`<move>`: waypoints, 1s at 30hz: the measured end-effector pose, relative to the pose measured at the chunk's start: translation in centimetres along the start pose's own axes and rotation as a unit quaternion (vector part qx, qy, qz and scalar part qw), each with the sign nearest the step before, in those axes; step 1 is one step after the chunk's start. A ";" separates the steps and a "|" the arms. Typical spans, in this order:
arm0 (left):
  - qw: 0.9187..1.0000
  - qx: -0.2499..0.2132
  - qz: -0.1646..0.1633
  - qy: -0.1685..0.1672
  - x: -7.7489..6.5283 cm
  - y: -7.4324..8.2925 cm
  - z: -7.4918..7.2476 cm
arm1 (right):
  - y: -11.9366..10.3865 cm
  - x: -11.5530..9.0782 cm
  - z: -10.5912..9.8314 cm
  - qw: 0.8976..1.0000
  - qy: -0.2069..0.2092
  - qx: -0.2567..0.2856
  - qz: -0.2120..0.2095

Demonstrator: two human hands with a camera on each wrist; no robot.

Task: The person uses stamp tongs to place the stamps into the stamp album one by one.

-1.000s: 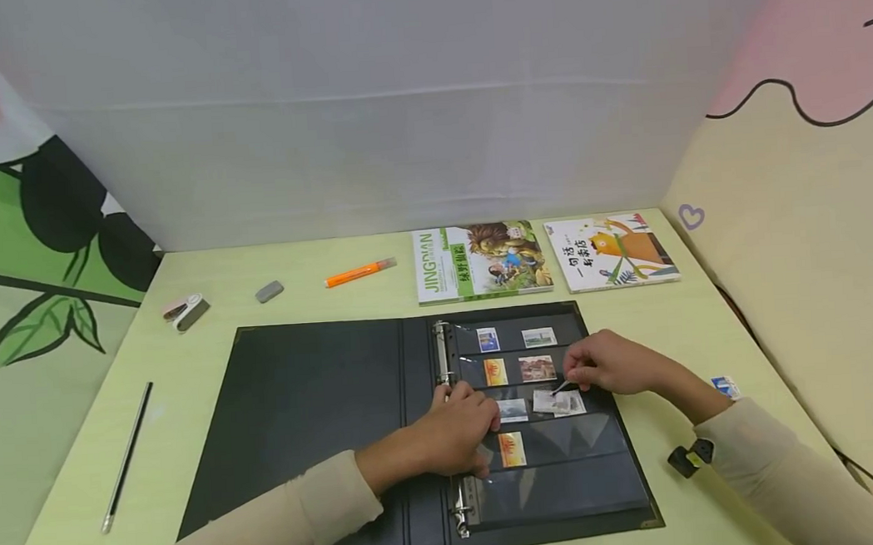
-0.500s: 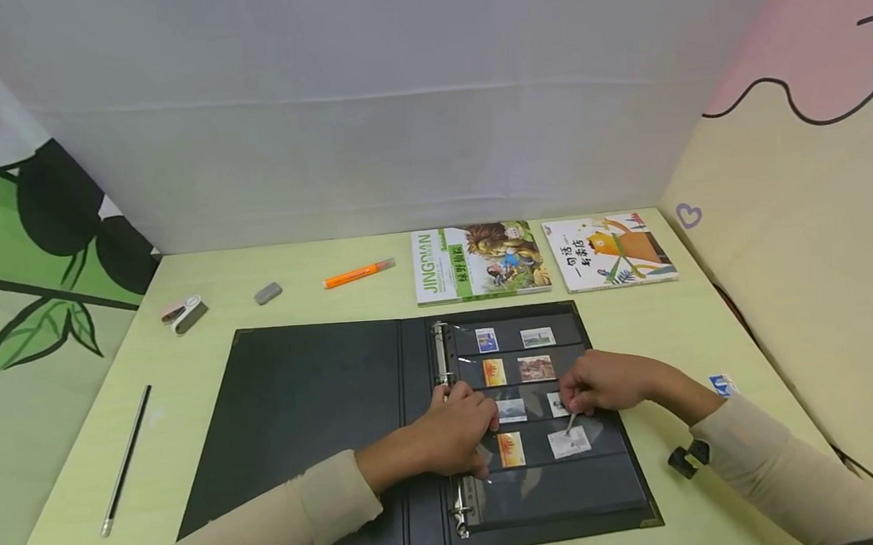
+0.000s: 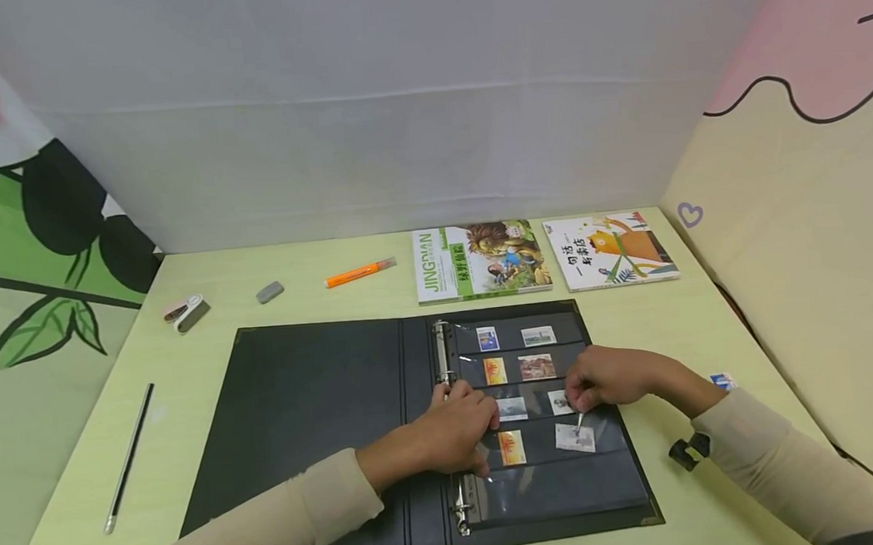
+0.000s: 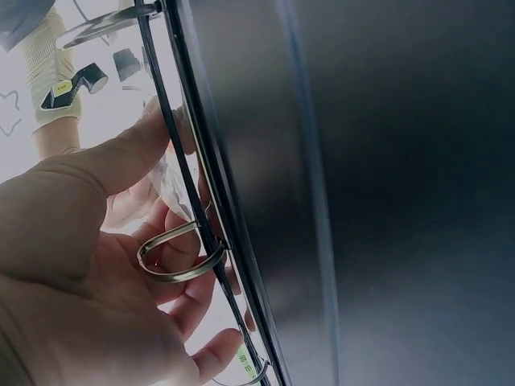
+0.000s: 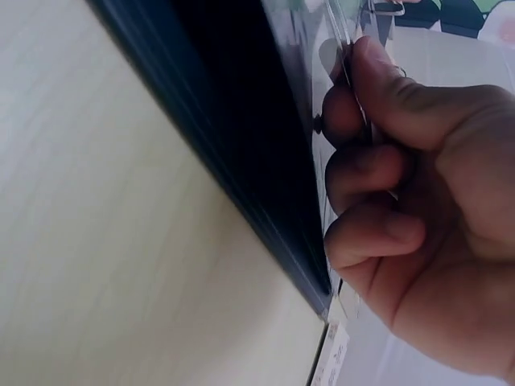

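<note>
A black ring binder (image 3: 317,413) lies spread on the table, with stamps in the clear pockets of its right-hand page (image 3: 555,494). My right hand (image 3: 606,376) pinches slim metal tweezers (image 3: 580,422) between thumb and curled fingers. At their tip is a pale stamp (image 3: 575,438), slightly tilted, over the fourth row; whether it sits under the film I cannot tell. My left hand (image 3: 454,430) rests on the page's inner edge by the metal rings (image 4: 181,253). To its right is an orange stamp (image 3: 511,448). My right fingers partly cover a third-row stamp (image 3: 559,402).
Two books (image 3: 481,261) (image 3: 610,250) lie behind the binder. An orange marker (image 3: 360,273), grey eraser (image 3: 269,292) and small stapler (image 3: 187,312) are at the back left. A pencil (image 3: 128,458) lies left. A blue-white stamp (image 3: 722,382) lies beyond the right forearm.
The right hand and tweezers have brought the pale stamp down from the third row to the fourth, then slightly right and up. The left hand stays put.
</note>
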State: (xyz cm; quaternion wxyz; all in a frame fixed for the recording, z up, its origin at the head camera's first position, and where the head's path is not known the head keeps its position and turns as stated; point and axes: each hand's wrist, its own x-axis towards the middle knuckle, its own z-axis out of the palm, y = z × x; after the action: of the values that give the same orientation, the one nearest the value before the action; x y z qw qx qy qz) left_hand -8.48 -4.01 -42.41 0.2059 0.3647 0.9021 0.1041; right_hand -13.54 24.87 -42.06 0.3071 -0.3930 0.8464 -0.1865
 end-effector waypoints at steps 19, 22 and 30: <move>1.000 0.018 -0.002 -0.002 0.2 0.1 0.1 | -0.1 -0.6 -1.0 0.999 -0.016 0.020 0.039; 0.999 0.050 0.008 0.013 -0.1 0.3 0.3 | 1.0 -2.4 -1.9 0.997 0.021 0.023 0.076; 0.990 0.126 0.039 0.057 -2.0 1.6 0.8 | 6.1 -10.2 -1.8 0.970 0.136 0.079 0.185</move>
State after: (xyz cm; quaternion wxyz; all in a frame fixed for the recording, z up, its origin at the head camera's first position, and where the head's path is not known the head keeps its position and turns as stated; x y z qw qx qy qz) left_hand -5.78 -4.22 -41.99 0.1022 0.4161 0.9034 0.0178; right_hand -12.96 36.72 -40.35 0.2480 -0.1753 0.9210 -0.2441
